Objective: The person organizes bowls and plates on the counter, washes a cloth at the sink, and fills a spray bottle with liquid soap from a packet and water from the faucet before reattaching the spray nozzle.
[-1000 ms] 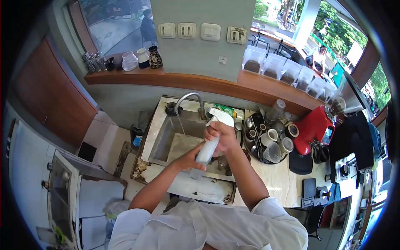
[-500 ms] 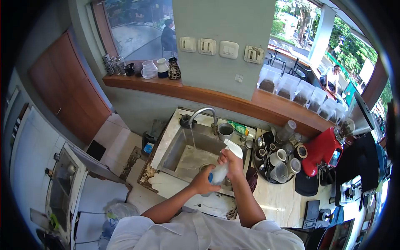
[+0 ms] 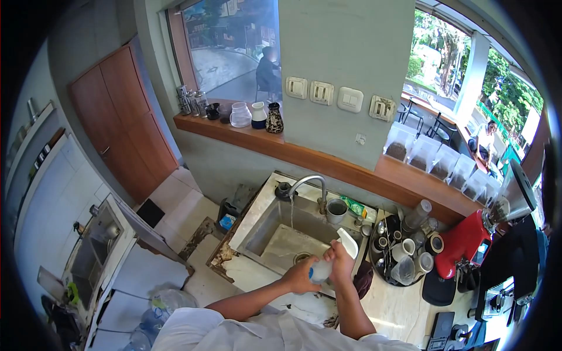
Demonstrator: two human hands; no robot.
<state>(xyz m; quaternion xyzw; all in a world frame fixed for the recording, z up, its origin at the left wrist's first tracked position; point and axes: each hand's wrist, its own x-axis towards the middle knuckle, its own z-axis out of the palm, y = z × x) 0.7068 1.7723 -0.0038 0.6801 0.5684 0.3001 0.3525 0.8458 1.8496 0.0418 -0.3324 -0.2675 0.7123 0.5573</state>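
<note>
A spray bottle (image 3: 320, 271) with a white trigger head and a translucent body is held tilted over the near edge of the steel sink (image 3: 252, 238). My left hand (image 3: 298, 276) is wrapped round the lower body, next to a blue patch. Higher up, my right hand (image 3: 341, 263) closes round the neck just below the trigger head. Fingers hide much of the bottle. Beyond my hands, a thin stream of water runs from the curved faucet (image 3: 310, 178) into the basin.
A metal cup (image 3: 336, 210) stands beside the faucet. To the right, a round tray (image 3: 383, 264) holds pitchers and cups, near a red coffee grinder (image 3: 465, 248). A dark cloth (image 3: 363, 279) lies right of the sink. Jars and vases line the wooden ledge (image 3: 298, 149).
The view has swung left, so the scene sits further right and lower. Both hands keep hold of the spray bottle, which has come slightly nearer my body.
</note>
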